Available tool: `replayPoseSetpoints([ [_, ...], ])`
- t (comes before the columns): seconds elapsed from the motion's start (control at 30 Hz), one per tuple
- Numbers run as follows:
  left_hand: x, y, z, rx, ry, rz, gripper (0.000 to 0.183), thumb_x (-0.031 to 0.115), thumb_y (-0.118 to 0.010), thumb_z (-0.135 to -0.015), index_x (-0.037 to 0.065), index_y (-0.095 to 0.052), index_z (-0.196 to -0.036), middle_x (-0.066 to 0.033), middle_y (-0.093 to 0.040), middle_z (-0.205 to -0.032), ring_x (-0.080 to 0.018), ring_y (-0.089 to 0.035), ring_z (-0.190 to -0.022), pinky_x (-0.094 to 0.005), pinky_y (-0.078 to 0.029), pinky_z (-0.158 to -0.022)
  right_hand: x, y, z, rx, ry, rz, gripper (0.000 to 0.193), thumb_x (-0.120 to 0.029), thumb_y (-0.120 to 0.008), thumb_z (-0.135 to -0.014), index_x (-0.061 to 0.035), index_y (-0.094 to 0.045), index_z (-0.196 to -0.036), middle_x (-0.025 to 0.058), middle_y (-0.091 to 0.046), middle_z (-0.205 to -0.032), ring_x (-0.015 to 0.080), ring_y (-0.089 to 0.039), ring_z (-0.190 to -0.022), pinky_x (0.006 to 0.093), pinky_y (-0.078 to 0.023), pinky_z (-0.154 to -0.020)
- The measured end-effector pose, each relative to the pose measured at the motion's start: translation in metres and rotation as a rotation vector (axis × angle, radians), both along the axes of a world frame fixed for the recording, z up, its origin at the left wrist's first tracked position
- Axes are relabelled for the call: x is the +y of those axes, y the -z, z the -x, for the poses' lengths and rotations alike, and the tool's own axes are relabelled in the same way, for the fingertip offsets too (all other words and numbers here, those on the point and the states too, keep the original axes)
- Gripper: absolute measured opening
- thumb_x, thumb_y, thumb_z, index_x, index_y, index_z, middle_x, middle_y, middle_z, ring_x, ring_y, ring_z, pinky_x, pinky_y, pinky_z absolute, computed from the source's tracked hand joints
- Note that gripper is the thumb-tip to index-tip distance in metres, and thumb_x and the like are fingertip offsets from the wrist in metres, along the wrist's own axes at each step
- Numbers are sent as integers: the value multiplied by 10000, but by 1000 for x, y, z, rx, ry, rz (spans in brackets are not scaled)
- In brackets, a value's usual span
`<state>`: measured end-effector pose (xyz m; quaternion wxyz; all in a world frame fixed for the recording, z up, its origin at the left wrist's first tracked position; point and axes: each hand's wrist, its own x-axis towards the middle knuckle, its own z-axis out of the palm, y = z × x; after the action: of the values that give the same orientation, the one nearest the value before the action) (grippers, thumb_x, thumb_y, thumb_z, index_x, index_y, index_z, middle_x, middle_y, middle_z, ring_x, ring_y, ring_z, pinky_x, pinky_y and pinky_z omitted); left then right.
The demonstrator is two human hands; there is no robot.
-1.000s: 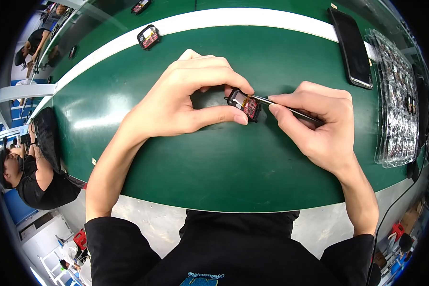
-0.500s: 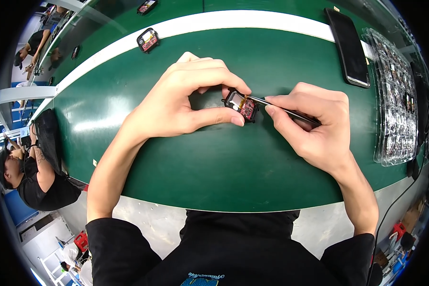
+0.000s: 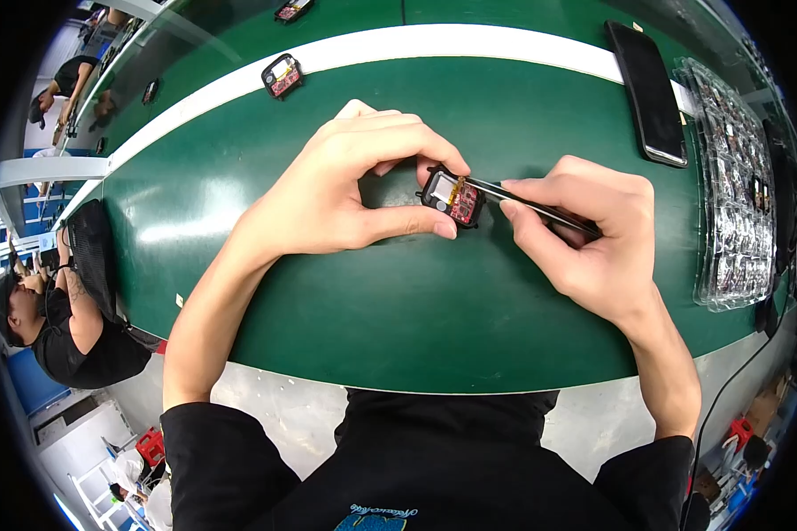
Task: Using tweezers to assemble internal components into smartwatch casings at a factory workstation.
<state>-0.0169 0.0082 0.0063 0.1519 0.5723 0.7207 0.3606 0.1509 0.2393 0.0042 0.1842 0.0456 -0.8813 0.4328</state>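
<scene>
Between the thumb and index finger of my left hand (image 3: 354,181) is a small black device housing (image 3: 452,198), its inside facing up. A red circuit board, a silvery rectangular part and a strip of yellow-orange film show in it. My right hand (image 3: 593,234) is closed around slim dark tweezers (image 3: 540,209), held like a pen. Their tip reaches the upper edge of the housing beside the yellow film, close to my left index fingertip. Whether the tip grips anything is too small to tell.
A similar open housing (image 3: 282,76) lies at the white strip (image 3: 363,44) across the green table (image 3: 372,310). A black phone (image 3: 648,97) rests at the far right, beside clear plastic trays (image 3: 735,186) of small parts. Another person (image 3: 71,310) sits at the left.
My view has shifted slightly. The housing is tilted a little more toward me, showing its board more plainly. Both hands keep their holds, and the tweezer tip stays at the housing's upper edge.
</scene>
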Motion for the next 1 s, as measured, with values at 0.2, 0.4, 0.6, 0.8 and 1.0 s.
replayPoseSetpoints([
  [0.2,3,8,-3,25,-25,-48,566,251,-1034,-714,146,-832,-1232,43,-700,-942,-149,-498,-791,-317,-371,-827,7,3,0,-8,95,153,132,5,-855,-919,14,-850,-1051,27,-660,-704,51,-537,-578,261,-365,-522],
  [0.4,2,11,-3,109,15,-79,580,276,-1033,-751,125,-797,-1259,33,-672,-918,-144,-613,-858,-334,-382,-874,-2,8,3,-43,55,259,154,-2,-835,-967,8,-807,-1119,30,-705,-806,43,-564,-637,247,-397,-550],
  [0.6,-2,7,-4,73,9,-62,670,323,-1039,-750,148,-764,-1335,51,-685,-959,-137,-630,-910,-337,-405,-916,-17,-6,1,-143,-43,39,451,-76,-927,-872,1,-761,-1284,70,-637,-907,151,-596,-700,303,-465,-585],
  [0.8,-4,-2,-5,-33,9,-21,736,174,-978,-749,165,-715,-1436,50,-732,-1010,-147,-506,-848,-341,-413,-946,-24,1,0,-50,-29,-105,452,-156,-954,-812,-19,-759,-1196,99,-705,-959,289,-747,-771,397,-597,-667],
  [1.0,1,-12,-8,-19,39,51,618,139,-932,-784,159,-757,-1377,48,-752,-1020,-167,-556,-870,-350,-406,-931,-14,4,-4,-2,-34,-108,417,-236,-904,-818,-54,-703,-1135,103,-698,-1011,335,-768,-816,457,-603,-688],
])
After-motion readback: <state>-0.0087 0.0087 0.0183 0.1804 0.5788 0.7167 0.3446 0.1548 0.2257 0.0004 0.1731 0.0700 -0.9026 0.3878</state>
